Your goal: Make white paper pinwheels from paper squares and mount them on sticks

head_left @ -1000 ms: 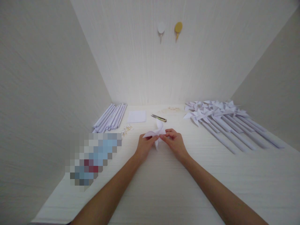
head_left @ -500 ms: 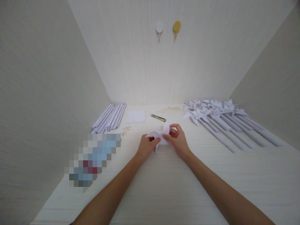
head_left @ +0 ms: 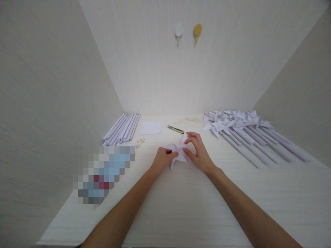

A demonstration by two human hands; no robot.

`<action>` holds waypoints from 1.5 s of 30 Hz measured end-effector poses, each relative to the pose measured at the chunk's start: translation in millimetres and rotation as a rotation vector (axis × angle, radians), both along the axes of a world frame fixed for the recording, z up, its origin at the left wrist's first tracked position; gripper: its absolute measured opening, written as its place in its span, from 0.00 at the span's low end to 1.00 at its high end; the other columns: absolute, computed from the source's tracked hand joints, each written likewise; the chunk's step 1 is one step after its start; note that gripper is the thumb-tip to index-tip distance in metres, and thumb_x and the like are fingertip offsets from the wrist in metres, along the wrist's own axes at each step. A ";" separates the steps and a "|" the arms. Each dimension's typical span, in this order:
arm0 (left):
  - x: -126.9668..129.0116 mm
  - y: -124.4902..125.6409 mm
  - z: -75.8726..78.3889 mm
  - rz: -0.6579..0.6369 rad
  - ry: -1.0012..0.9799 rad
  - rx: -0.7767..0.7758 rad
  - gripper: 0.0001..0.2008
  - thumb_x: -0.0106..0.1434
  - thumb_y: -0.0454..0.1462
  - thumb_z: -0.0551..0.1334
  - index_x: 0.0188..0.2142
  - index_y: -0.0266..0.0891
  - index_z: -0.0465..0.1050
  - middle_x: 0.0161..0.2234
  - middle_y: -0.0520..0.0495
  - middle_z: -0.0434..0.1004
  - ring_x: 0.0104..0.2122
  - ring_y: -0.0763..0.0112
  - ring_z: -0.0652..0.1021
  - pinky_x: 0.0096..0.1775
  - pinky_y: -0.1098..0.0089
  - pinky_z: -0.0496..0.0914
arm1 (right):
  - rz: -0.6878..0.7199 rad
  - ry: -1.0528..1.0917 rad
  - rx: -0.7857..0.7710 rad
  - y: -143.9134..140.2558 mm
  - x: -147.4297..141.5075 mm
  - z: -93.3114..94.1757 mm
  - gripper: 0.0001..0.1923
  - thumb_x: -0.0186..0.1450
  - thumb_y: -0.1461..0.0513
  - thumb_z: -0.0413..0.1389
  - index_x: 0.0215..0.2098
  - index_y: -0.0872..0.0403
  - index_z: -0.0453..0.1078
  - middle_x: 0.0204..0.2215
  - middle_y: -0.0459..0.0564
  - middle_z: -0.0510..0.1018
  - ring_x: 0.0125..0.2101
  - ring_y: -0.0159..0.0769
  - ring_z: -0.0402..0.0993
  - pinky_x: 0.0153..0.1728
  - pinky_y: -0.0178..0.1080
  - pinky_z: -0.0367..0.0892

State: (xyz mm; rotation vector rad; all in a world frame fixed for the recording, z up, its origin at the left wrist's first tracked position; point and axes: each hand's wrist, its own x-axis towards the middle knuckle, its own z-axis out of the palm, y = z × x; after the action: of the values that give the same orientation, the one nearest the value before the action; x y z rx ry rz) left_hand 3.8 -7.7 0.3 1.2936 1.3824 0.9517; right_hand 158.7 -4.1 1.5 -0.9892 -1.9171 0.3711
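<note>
A white paper pinwheel [head_left: 182, 157] with curved blades is between my hands at the middle of the table. My left hand [head_left: 163, 159] pinches it near its centre, thumb on top and the other fingers partly hidden behind the paper. From the right, my right hand [head_left: 198, 153] has its thumb and a finger around a blade by the centre, while its upper fingers are raised and spread. Just beyond the pinwheel lie small thread snips [head_left: 176, 129] with pointed blades.
Rolled white paper sticks [head_left: 121, 129] lie at the back left beside a flat white paper square [head_left: 151, 127]. Small pale pieces [head_left: 141, 142] are scattered nearby. A pixelated item [head_left: 106, 175] lies at left. Finished paper pinwheels [head_left: 232, 120] on sticks are piled at right.
My right hand's fingers have opened out and lifted somewhat, and the blade beside them has shifted. My left hand keeps its pinch. The view has moved slightly.
</note>
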 end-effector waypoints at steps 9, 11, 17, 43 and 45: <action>-0.7 -0.8 2.3 -0.040 0.039 -0.016 0.09 0.43 0.38 0.57 0.15 0.33 0.66 0.13 0.56 0.58 0.17 0.79 0.59 0.21 0.74 0.51 | -0.046 -0.114 0.036 -0.3 3.6 -0.8 0.05 0.58 0.62 0.50 0.25 0.53 0.65 0.42 0.53 0.61 0.46 0.42 0.57 0.47 0.49 0.53; -0.9 -1.2 3.5 -0.041 0.039 -0.020 0.09 0.43 0.38 0.57 0.15 0.33 0.66 0.13 0.56 0.58 0.17 0.79 0.59 0.21 0.74 0.52 | -0.072 -0.127 0.052 -1.1 2.8 0.0 0.06 0.58 0.62 0.51 0.25 0.53 0.65 0.43 0.53 0.61 0.46 0.43 0.56 0.47 0.49 0.52; -1.3 -1.1 4.3 -0.053 0.022 -0.027 0.09 0.42 0.38 0.57 0.15 0.33 0.66 0.14 0.56 0.58 0.17 0.79 0.59 0.22 0.74 0.51 | -0.073 -0.143 0.054 -1.1 2.4 -0.2 0.06 0.58 0.62 0.51 0.24 0.53 0.66 0.43 0.52 0.60 0.46 0.43 0.55 0.48 0.49 0.51; -0.4 -1.5 2.5 -0.051 0.017 0.011 0.09 0.43 0.38 0.57 0.14 0.33 0.66 0.14 0.55 0.59 0.17 0.79 0.60 0.21 0.75 0.51 | 0.169 0.660 -0.707 5.5 -8.4 -7.3 0.31 0.44 0.60 0.60 0.43 0.46 0.49 0.26 0.41 0.67 0.25 0.31 0.66 0.27 0.37 0.63; -0.4 -2.1 3.6 -0.059 0.020 0.013 0.09 0.44 0.38 0.57 0.15 0.33 0.67 0.15 0.55 0.60 0.18 0.78 0.61 0.21 0.75 0.52 | 0.200 0.656 -0.784 3.4 -9.1 -5.0 0.32 0.44 0.62 0.60 0.42 0.47 0.49 0.21 0.37 0.67 0.21 0.29 0.65 0.23 0.33 0.61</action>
State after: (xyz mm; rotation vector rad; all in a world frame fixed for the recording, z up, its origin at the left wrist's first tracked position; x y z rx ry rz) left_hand 3.4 -9.8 3.9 1.3500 1.3481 0.9113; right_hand 149.5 -0.7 -3.5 -0.9734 -1.2545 1.4465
